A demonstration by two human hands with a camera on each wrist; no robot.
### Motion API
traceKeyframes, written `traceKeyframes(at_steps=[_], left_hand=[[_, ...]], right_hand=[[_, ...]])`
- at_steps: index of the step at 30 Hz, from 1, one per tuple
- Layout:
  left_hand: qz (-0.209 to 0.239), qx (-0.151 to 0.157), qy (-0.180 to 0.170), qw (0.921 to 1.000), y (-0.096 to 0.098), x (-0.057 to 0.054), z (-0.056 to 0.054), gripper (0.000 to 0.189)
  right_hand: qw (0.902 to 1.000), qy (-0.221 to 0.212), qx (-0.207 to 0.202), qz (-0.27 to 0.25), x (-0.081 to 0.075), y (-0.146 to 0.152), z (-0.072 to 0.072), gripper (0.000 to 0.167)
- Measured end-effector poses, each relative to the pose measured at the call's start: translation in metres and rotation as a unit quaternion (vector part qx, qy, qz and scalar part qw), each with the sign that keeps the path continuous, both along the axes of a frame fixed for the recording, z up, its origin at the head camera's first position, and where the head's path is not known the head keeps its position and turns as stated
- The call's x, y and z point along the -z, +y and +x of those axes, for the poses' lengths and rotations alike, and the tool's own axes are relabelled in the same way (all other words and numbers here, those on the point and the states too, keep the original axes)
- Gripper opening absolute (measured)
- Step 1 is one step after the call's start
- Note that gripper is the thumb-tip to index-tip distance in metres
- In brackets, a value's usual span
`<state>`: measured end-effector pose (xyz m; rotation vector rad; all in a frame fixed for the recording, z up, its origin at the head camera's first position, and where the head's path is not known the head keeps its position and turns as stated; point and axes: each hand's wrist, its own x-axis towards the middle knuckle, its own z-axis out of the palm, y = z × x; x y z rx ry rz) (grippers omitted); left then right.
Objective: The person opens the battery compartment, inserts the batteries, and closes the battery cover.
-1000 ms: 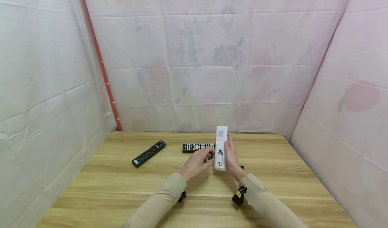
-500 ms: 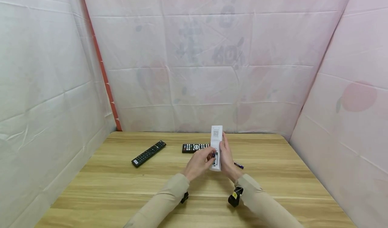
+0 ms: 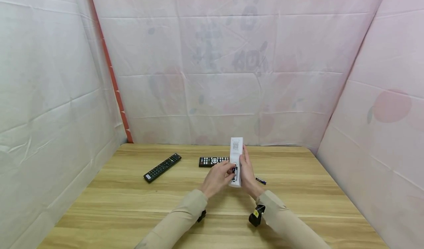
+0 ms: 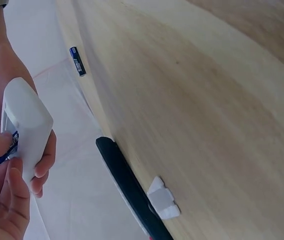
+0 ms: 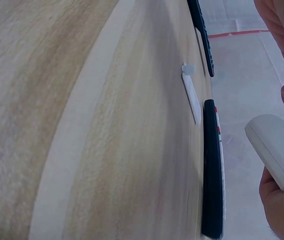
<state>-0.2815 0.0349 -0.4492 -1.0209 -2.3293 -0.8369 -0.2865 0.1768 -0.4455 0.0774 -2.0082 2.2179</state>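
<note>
Right hand [image 3: 247, 175] is wrapped around a white remote [image 3: 235, 160], holding it upright above the wooden surface [image 3: 132, 201] – back side facing the camera. Left hand [image 3: 216, 177] pinches a small battery [image 4: 6, 152] right at the open compartment. Another battery [image 3: 260, 181] lies on the surface just right of the hands, and two black remotes [image 3: 162, 167] sit farther back

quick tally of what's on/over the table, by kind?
Remotes: 3 – white remote held in both hands, black remote at left, black remote behind the hands
Batteries: 2 – one loose on the table, one pinched at the white remote
Battery covers: 1 – white cover beside a black remote
Total: 6
</note>
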Motion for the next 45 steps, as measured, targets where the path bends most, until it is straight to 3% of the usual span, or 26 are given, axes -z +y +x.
traceKeyframes(at_steps=[7, 13, 17, 21, 25, 34, 40, 45], left_hand=[[-0.058, -0.002, 0.09, 0.9942, -0.004, 0.004, -0.006, 0.039], [-0.132, 0.023, 0.09, 0.9869, -0.008, 0.004, -0.01, 0.075], [-0.195, -0.006, 0.132, 0.9718, -0.007, 0.003, -0.012, 0.088], [-0.226, -0.03, 0.197, 0.9537, -0.004, 0.005, -0.012, 0.082], [-0.237, -0.031, 0.218, 0.9463, -0.002, 0.01, -0.012, 0.071], [-0.218, -0.034, 0.233, 0.9469, 0.001, 0.012, -0.014, 0.07], [-0.197, -0.013, 0.223, 0.9545, 0.004, 0.012, -0.014, 0.062], [-0.203, 0.0, 0.219, 0.9546, 0.008, 0.011, -0.015, 0.058]], right_hand=[[1.0, -0.001, 0.007, -0.002, -0.001, 0.003, 0.0, 0.051], [0.9992, -0.012, 0.001, -0.039, -0.004, 0.007, -0.002, 0.051], [0.9984, -0.013, 0.006, -0.055, -0.007, 0.007, -0.004, 0.052], [0.9974, -0.016, 0.012, -0.069, -0.009, 0.007, -0.005, 0.052], [0.9964, -0.016, 0.01, -0.083, -0.007, 0.009, -0.005, 0.053], [0.9981, 0.0, 0.012, -0.061, -0.008, 0.013, -0.007, 0.052], [0.9997, 0.002, 0.023, 0.001, -0.008, 0.022, -0.004, 0.053], [0.9998, 0.0, 0.006, 0.019, -0.009, 0.033, -0.004, 0.054]])
